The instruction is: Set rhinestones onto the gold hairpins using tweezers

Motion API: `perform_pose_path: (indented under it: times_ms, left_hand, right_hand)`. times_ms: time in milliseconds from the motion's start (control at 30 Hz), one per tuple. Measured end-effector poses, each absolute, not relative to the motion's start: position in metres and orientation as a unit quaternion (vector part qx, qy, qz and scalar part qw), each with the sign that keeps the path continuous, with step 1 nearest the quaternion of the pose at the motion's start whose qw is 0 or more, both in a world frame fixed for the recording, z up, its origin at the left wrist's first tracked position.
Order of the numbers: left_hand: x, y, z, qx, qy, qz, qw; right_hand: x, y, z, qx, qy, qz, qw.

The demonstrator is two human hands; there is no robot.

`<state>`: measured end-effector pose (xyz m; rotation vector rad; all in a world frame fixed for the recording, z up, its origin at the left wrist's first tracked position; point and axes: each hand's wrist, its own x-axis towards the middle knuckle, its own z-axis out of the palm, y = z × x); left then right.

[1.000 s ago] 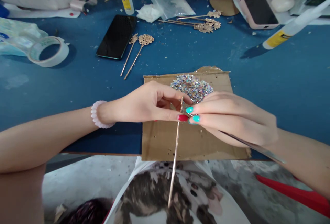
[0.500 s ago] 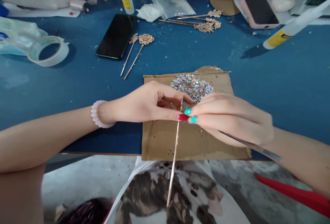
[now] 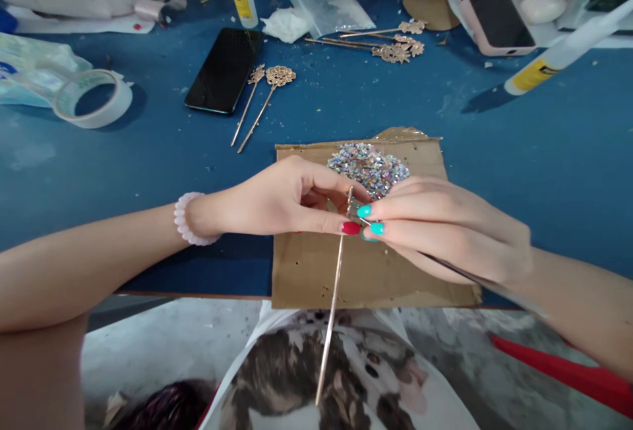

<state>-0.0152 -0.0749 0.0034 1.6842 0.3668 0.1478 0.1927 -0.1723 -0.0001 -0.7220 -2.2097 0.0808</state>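
My left hand [image 3: 281, 202] pinches the ornate head of a long gold hairpin [image 3: 330, 311], whose shaft points down toward my lap. My right hand [image 3: 445, 229] is closed around a thin metal tool, likely tweezers [image 3: 487, 283], with its tip at the pin's head. Both hands meet over a brown cardboard sheet [image 3: 366, 272]. A heap of small shiny rhinestones [image 3: 368, 165] lies on the cardboard just behind my fingers.
On the blue table [image 3: 148, 153] lie two gold hairpins [image 3: 262, 100], a black phone [image 3: 225, 68], a tape roll [image 3: 91, 97], more hairpins [image 3: 390, 44], a pink phone [image 3: 494, 18] and glue bottles [image 3: 558, 57]. A red object [image 3: 568, 374] sits at lower right.
The hairpin's lower end has swung slightly left. My right hand has shifted a little right and back at the pin's head.
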Motion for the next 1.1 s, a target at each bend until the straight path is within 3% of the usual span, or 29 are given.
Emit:
perform_pose_path:
  times_ms: [1100]
  left_hand:
    - [-0.0132, -0.0745, 0.0039, 0.750, 0.164, 0.061, 0.638]
  right_hand:
    - [0.1923, -0.1722, 0.0001, -0.243, -0.885, 0.021, 0.398]
